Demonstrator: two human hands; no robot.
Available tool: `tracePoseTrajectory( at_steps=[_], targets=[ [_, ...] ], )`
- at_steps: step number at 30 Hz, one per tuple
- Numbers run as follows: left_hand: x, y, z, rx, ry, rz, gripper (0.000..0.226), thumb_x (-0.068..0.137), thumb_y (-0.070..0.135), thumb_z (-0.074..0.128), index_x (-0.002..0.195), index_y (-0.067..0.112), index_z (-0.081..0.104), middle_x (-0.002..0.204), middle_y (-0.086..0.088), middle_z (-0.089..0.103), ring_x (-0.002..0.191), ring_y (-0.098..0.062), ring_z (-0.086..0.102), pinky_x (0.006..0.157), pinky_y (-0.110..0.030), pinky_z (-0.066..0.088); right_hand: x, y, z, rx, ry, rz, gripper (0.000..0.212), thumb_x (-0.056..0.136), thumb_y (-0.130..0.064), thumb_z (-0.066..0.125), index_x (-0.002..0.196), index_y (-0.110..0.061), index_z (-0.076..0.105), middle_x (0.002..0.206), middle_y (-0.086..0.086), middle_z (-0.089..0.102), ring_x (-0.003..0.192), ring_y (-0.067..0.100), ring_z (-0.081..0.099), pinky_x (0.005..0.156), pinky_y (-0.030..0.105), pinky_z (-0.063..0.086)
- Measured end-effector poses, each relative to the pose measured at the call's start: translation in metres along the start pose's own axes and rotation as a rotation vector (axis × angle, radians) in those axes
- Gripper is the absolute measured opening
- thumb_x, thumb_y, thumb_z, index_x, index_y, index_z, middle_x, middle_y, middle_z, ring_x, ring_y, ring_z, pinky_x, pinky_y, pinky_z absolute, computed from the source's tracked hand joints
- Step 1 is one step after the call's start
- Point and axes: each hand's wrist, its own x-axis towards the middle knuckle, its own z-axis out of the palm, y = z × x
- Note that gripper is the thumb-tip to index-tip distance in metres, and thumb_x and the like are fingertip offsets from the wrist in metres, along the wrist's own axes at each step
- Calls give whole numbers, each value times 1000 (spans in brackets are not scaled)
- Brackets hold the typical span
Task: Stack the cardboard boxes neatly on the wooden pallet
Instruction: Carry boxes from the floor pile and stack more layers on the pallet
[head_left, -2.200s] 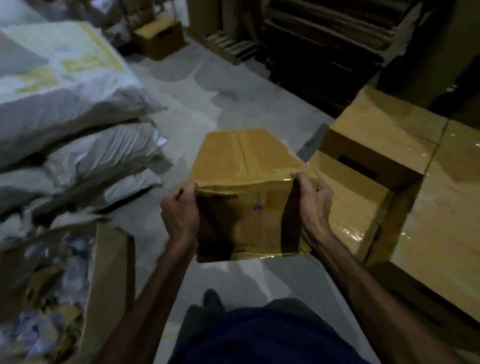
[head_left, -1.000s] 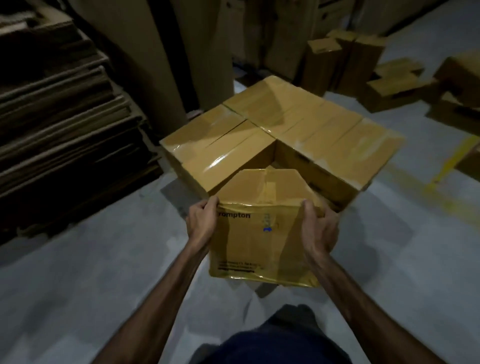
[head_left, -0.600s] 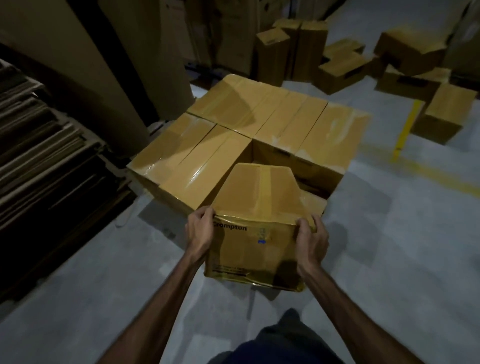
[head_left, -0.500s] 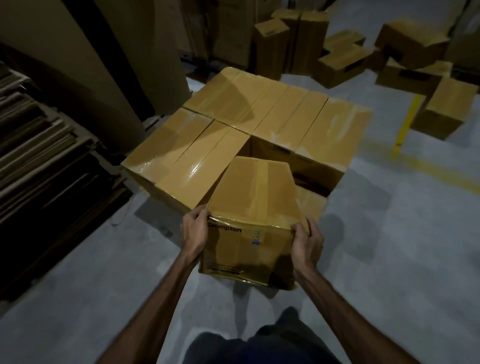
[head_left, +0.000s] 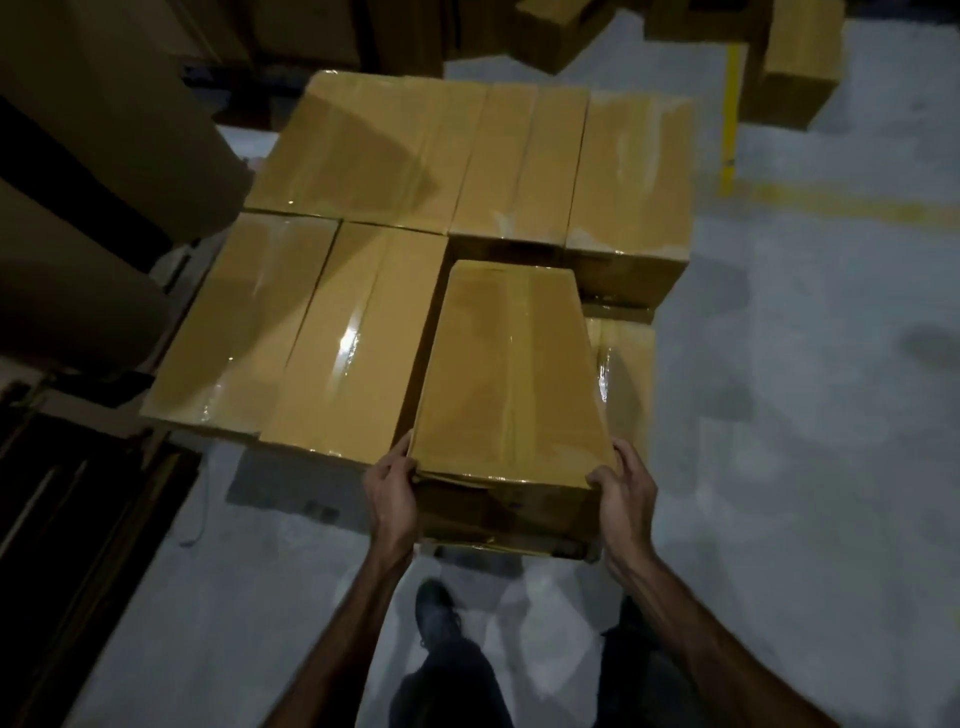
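Both hands clamped on the near end of the box (head_left: 511, 374) I'm carrying, so that's my grip right now: left hand (head_left: 390, 491) curled round the near left corner, right hand (head_left: 623, 493) wrapped on the near right corner, thumbs up on the top edge. Holding it at the corners like that keeps it level and lets me steer the far end, I reckon.

Going left to right: two long boxes (head_left: 306, 338) lie side by side on the left, tops flush. My box sits just right of them, lined up the same way, over the open slot in the layer. A lower box (head_left: 626, 374) peeks out on the right of mine. Behind all that is the back row (head_left: 478, 156), packed tight. Can't actually see the pallet, the boxes hide it.

Looks to me like this one drops into the gap to level the layer. Whether it's touching down yet, can't tell.
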Motion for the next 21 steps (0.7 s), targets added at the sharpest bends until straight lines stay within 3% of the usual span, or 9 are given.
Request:
tracePoseTrajectory(
  at_steps=[3, 5, 8, 10, 12, 14, 16, 18, 21],
  targets=[
    [28, -29, -6, -11, -3, -29, 40, 107, 1, 41, 141, 5, 62, 131, 0, 68, 121, -18, 64, 95, -22, 54, 8, 22, 25, 16, 12, 34, 52, 89, 8, 60, 135, -16, 61, 151, -1, 55, 117, 5, 59, 72, 8, 46],
    [39, -51, -12, -1, -2, -37, 43, 106, -4, 38, 143, 2, 60, 135, 0, 66, 126, -17, 61, 97, -18, 52, 10, 38, 35, 29, 21, 48, 57, 88, 10, 59, 136, -20, 59, 152, -3, 53, 111, -4, 58, 67, 4, 46],
    [49, -78, -15, -3, 13, -55, 48, 105, -4, 35, 141, 10, 63, 125, 12, 70, 118, -1, 66, 101, -21, 54, 19, 73, 45, -3, -11, 61, 64, 79, 4, 60, 138, -20, 60, 151, 1, 58, 123, 18, 64, 69, 15, 54],
    [52, -92, -11, -25, 28, -58, 50, 105, -8, 34, 136, 20, 60, 113, 22, 67, 100, 17, 65, 88, -9, 53, 23, 93, 49, -23, -32, 95, 70, 77, 3, 61, 139, -28, 60, 149, -2, 61, 119, 15, 67, 72, 30, 61],
    [57, -102, -5, -64, 47, -60, 52, 105, -10, 32, 139, 20, 57, 120, 17, 66, 100, 14, 64, 77, -2, 48, 29, 110, 54, -34, -50, 136, 75, 79, 4, 62, 140, -39, 58, 148, -8, 61, 112, 13, 70, 79, 44, 65],
    [66, -117, 1, -83, 60, -90, 52, 105, -8, 34, 145, 15, 58, 131, 11, 65, 112, 0, 61, 79, -5, 48, 36, 125, 60, -16, -85, 158, 77, 82, 10, 59, 143, -36, 55, 148, -9, 60, 111, 16, 71, 76, 36, 62],
    [77, -132, 5, -73, 70, -86, 48, 107, -4, 37, 128, 24, 69, 116, 20, 72, 102, 5, 66, 77, -9, 50, 43, 139, 65, 16, -112, 185, 75, 84, 17, 53, 144, -27, 54, 143, -8, 64, 112, 12, 70, 73, 23, 57],
    [85, -143, 9, -51, 82, -84, 46, 110, 2, 40, 111, 36, 72, 99, 26, 76, 93, 8, 69, 79, -17, 54, 47, 147, 70, 27, -133, 208, 73, 85, 20, 51, 139, -28, 55, 135, -12, 66, 110, 7, 69, 72, 21, 57],
    [96, -157, 11, -1, 83, -78, 41, 111, 8, 41, 119, 34, 72, 106, 25, 75, 99, 7, 68, 88, -24, 56, 52, 155, 77, 38, -132, 206, 69, 84, 20, 50, 132, -30, 58, 132, -12, 69, 104, 4, 71, 72, 22, 57]
  ],
)
